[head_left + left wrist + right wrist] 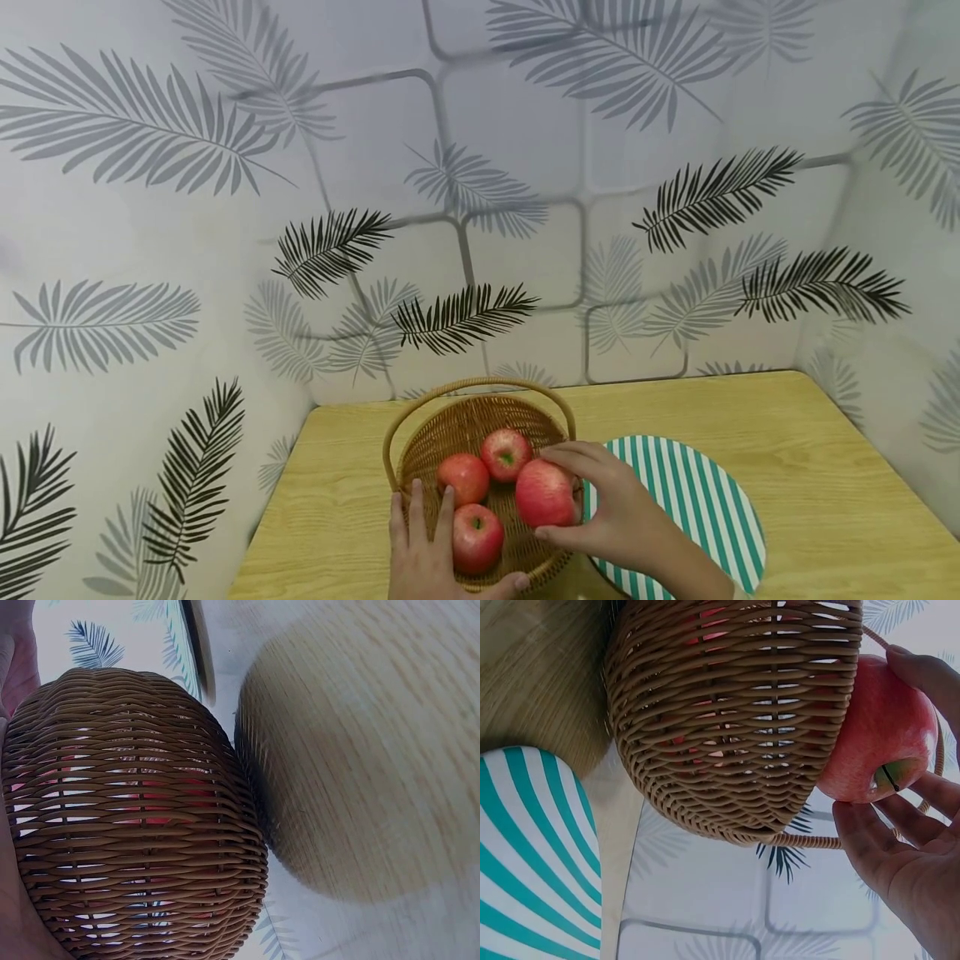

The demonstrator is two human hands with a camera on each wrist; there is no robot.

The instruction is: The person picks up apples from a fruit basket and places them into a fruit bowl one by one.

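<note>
Walls (112,242) printed with grey and black leaves stood at your far left, and the yellow wooden table (315,508) began below them. Next came your left hand (429,562), its fingers straight and spread over the near left side of the wicker basket (450,429), its thumb stretched out at the near rim; nothing was gripped in it. Your left wrist view showed bits of red through gaps in the weave. The basket sat on the table, its thin arched handle (491,382) rising over the far side. Inside it you had three red apples: the left apple (462,478), close to your fingertips, though whether they touched it could not be told; the near apple (478,542), stem up; and the far apple (506,454), set back to the right. At the basket's right side you had the held apple (546,493) in your right hand (626,504), thumb on its near side, fingers on its far side, spread about as wide as the fruit. Your right wrist view showed it partly hidden behind the basket's wall, its stem end in sight. Farthest right, the round green-and-white striped mat (705,508) lay flat on the table, partly covered by your right arm.
</note>
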